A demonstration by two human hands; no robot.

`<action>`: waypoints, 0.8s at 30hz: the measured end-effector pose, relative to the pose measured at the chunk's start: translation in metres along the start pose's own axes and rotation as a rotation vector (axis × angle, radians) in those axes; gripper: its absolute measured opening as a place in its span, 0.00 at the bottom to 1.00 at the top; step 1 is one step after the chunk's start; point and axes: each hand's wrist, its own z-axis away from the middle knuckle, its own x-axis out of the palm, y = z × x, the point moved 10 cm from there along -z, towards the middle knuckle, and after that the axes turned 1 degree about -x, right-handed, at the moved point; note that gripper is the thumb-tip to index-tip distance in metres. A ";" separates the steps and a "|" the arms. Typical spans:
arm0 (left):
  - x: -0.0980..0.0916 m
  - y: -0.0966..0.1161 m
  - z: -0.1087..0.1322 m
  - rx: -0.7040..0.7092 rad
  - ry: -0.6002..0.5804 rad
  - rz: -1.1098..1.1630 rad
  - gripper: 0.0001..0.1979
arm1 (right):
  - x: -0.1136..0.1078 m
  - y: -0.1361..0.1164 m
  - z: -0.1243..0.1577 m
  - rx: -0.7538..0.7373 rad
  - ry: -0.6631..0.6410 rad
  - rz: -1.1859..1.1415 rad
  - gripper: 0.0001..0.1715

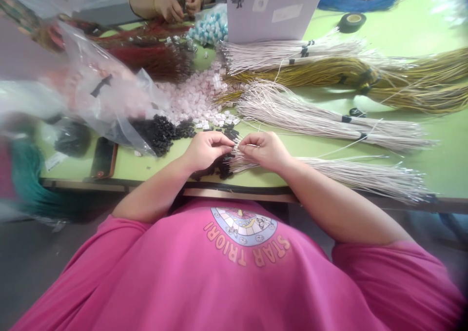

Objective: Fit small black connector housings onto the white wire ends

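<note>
My left hand [206, 149] is closed in a pinch, thumb against fingertips. What it pinches is too small to make out. Facing it, almost touching, my right hand [266, 150] pinches the end of a white wire. Under and beside my right hand lies a bundle of white wires [365, 175], their ends fanned out near the fingertips. Small black pieces [223, 167] are strewn beneath my left hand, and a larger black heap [161, 135] lies farther left. Beyond them spreads a pile of small pale pink plastic housings [199, 94].
More taped white wires [321, 116] and yellow-green wires [329, 72] stretch across the green table. A plastic bag [117, 97] and a phone-like dark object [104, 158] are on the left. Behind stand a pale panel [270, 24], black tape [351, 23] and another person's hands [170, 9].
</note>
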 end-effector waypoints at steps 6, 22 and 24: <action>-0.001 -0.003 -0.001 0.024 0.010 -0.028 0.07 | 0.006 0.002 0.000 0.018 -0.067 -0.036 0.13; 0.009 -0.007 -0.001 0.009 -0.098 0.078 0.08 | 0.004 -0.002 0.001 0.020 -0.054 0.012 0.13; 0.008 -0.010 -0.001 0.002 -0.064 0.093 0.09 | 0.002 -0.002 0.001 0.021 -0.031 0.005 0.12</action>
